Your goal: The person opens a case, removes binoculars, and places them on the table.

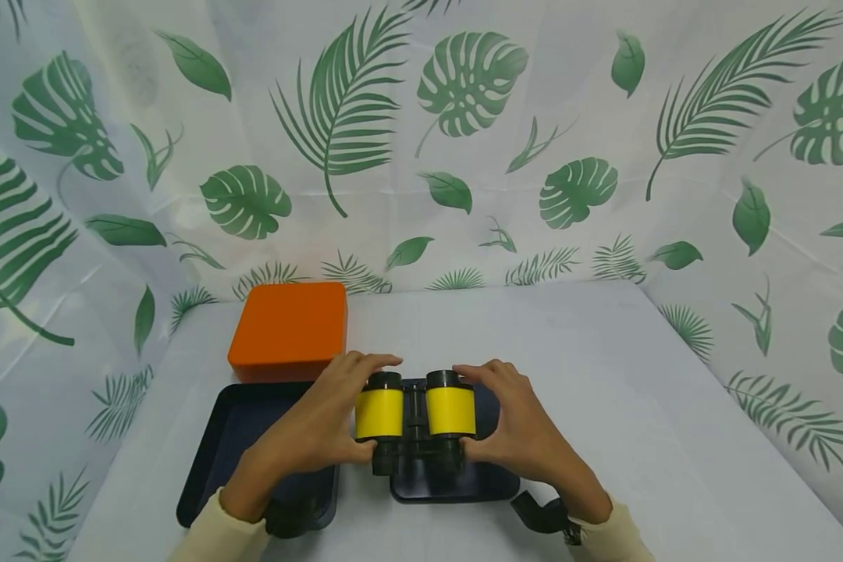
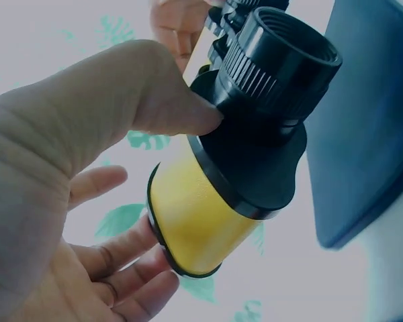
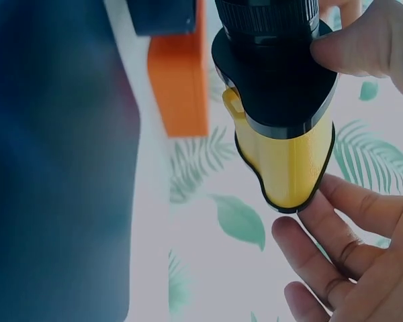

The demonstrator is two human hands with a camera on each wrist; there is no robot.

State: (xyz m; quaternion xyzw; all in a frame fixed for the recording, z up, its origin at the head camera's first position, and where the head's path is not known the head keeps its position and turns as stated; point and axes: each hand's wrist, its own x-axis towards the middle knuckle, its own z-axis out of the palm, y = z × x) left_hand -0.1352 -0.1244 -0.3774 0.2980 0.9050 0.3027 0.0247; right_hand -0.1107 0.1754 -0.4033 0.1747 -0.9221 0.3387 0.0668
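Two fingertip pinches, and not much margin

Here are the binoculars [image 1: 417, 425], between my two grips and over the small tray [image 1: 457, 490], apparently lifted off it. My left grip [image 1: 333, 414] pinches one barrel end to end, thumb by the eyepiece, fingertips at the far rim; my right grip [image 1: 516, 421] mirrors it on the other barrel. And that's the worry from my remote seat: thin contact on smooth-looking rims. If one side eases first, I'd expect the pair to swing down or twist at the central hinge. Squeeze inward too hard and the barrels may fold together; sink too low and the eyepieces [image 2: 275, 60] could knock the tray.

Now the pointing: objective ends [image 1: 443, 378] face out past my fingertips, toward the leafy backdrop [image 1: 590, 133]; eyepieces come back toward my wrists. The long axis runs straight ahead between the grips; its exact tilt I can't call.

Further out: a larger tray [image 1: 242, 425] left of the left grip, partly behind that forearm; an orange box [image 1: 291, 324] just past it; white desk [image 1: 604, 375] right of the right grip.
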